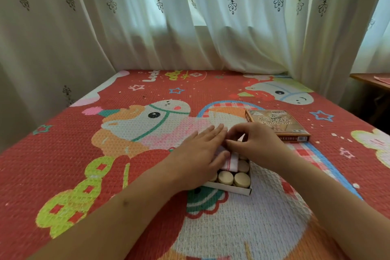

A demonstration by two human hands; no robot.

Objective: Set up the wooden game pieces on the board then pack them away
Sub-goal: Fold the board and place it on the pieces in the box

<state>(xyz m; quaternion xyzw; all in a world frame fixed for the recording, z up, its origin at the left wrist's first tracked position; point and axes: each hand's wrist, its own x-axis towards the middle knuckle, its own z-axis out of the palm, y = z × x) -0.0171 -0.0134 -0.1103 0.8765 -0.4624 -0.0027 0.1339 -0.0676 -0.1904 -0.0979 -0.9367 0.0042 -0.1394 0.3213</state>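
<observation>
Near the middle of the bed (63, 154), towards its right edge, a shallow white box (228, 188) holds round wooden pieces (225, 177) with a folded red-lined board sheet (231, 162) lying over them. The left hand (200, 150) lies flat with straight fingers on the sheet. The right hand (255, 143) curls over the box's far end; whether it pinches anything I cannot tell. The printed brown lid (276, 124) lies just beyond, nearer the right edge.

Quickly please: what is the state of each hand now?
Left hand: open, straight fingers resting on the folded white sheet with red lines.
Right hand: fingers curled over the white cardboard tray; what its grip holds cannot be told.
</observation>
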